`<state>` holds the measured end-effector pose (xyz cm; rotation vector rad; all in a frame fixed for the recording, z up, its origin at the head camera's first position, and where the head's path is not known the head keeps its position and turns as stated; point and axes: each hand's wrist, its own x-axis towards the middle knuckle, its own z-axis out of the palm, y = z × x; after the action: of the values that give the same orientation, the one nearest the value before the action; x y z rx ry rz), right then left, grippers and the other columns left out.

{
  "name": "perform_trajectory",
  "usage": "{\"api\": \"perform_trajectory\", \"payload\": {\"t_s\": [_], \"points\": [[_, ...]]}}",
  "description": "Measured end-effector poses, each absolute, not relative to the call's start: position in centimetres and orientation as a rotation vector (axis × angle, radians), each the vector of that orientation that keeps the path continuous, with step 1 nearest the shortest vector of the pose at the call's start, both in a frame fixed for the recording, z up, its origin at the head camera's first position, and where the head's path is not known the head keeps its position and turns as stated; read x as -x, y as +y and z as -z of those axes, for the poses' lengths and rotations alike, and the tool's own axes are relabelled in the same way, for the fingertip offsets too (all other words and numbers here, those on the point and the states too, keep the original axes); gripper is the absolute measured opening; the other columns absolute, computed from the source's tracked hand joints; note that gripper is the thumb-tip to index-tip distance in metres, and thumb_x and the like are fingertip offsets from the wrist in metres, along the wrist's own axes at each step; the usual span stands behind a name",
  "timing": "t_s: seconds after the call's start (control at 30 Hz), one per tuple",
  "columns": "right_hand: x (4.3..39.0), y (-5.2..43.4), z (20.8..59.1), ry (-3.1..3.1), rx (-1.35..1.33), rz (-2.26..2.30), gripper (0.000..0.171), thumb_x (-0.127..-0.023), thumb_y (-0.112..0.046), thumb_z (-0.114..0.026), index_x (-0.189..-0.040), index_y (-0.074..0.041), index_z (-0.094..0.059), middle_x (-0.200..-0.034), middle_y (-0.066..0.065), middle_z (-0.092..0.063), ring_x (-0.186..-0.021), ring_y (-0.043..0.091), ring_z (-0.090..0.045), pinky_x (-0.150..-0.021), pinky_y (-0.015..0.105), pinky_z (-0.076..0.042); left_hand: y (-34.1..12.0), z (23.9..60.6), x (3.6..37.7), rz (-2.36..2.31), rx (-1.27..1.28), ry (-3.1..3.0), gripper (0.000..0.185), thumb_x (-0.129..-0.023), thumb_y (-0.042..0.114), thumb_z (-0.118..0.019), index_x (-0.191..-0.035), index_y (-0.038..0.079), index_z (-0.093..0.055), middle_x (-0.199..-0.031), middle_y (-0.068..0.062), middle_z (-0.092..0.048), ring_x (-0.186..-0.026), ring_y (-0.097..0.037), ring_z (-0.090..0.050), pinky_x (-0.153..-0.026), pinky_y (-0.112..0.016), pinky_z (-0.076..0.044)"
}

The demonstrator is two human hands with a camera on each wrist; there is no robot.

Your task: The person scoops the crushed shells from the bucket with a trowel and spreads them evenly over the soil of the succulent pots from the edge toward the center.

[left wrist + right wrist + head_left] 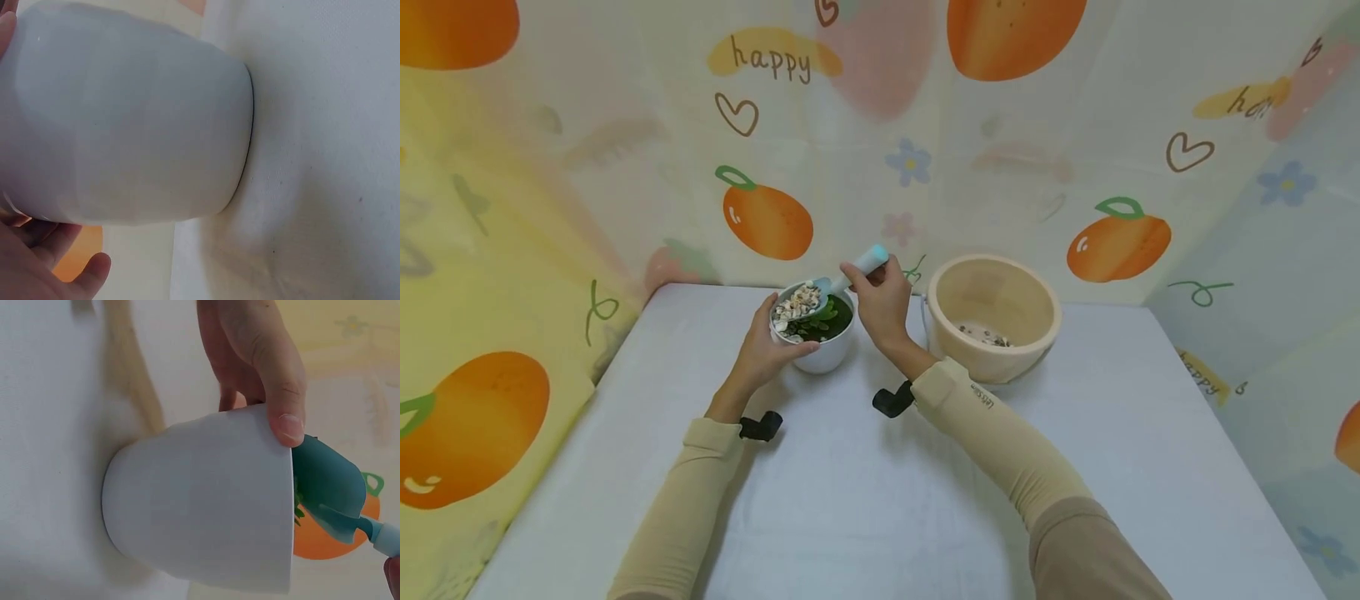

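A white flowerpot (pixel 822 358) with a small green plant (pixel 829 315) in it stands on the table. My left hand (pixel 756 350) holds the pot at its left side, the thumb at the rim in the right wrist view and fingers round the wall. In my right hand (pixel 884 307) is the pale handle of a small blue-green garden trowel (pixel 331 484). The trowel's blade leans over the pot's rim, above the plant. Whitish and tan pebbles (pixel 797 305) show at the blade and the pot's left side. The left wrist view is mostly the pot's smooth wall (pixel 137 125).
To the right of the pot stands a large cream bucket (pixel 1000 363), with some scattered pebbles (pixel 985 336) on its bottom. A white cloth covers the table (pixel 842 500). Behind it hangs a printed curtain (pixel 865 167) with oranges and hearts.
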<state>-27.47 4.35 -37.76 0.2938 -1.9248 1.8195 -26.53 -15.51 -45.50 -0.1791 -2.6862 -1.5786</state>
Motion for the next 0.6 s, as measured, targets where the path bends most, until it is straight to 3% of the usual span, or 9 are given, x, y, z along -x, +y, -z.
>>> {"api": "perform_trajectory", "payload": {"t_s": [0.23,0.6], "points": [[27.54,4.13,38.28,-1.952,-0.329,-1.77,0.028,-0.089,-0.019,-0.072,-0.1,0.001,-0.057,-0.088,0.019,-0.068,-0.08,0.032,-0.07,-0.071,0.025,-0.058,-15.07,45.54,25.97,1.533,0.143,-2.667,0.114,-0.074,0.039,-0.083,-0.156,0.007,-0.01,-0.158,-0.019,-0.024,-0.145,-0.036,-0.027,-0.116,-0.06,-0.023],[27.45,4.3,38.5,-1.959,-0.312,-1.753,0.029,-0.088,-0.019,-0.073,-0.101,0.002,-0.056,-0.089,0.019,-0.069,-0.079,0.028,-0.071,-0.07,0.025,-0.059,-15.48,45.51,26.37,1.454,0.186,-2.696,0.112,-0.074,0.04,-0.084,-0.155,0.006,-0.014,-0.152,-0.023,-0.028,-0.139,-0.037,-0.032,-0.115,-0.058,-0.027]]}}
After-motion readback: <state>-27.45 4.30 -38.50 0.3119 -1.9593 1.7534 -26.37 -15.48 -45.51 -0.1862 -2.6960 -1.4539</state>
